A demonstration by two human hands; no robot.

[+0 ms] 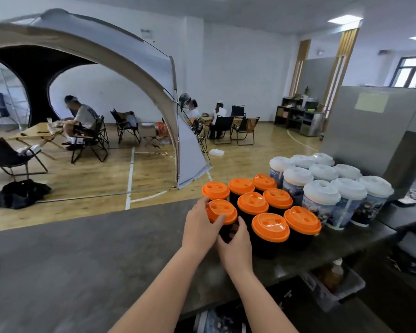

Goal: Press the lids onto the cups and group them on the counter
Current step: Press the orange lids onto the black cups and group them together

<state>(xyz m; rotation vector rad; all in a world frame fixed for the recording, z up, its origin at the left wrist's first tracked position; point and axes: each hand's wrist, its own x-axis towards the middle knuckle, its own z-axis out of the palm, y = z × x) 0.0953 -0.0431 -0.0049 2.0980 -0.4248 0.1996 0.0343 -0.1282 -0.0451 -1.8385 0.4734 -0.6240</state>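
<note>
Cups with lids are the business: the left hand (pixel 199 227) curls round the orange plastic lid (pixel 221 211) of a black paper cup (pixel 228 233), while the right hand (pixel 235 246) grips its body. It stands on the dark grey desk (pixel 82 248), just beside seven more orange-lidded black cups (pixel 269 227) (white-lidded printed cups (pixel 322 195) beyond). Best to press evenly around the rim, steadying the base so neighbours stay upright.

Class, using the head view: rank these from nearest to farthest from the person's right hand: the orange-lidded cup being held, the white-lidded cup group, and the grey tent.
1. Orange-lidded cup: gripped by the right hand itself.
2. White-lidded cup group: right, further along the counter.
3. Grey tent: far left, on the floor beyond.
</note>
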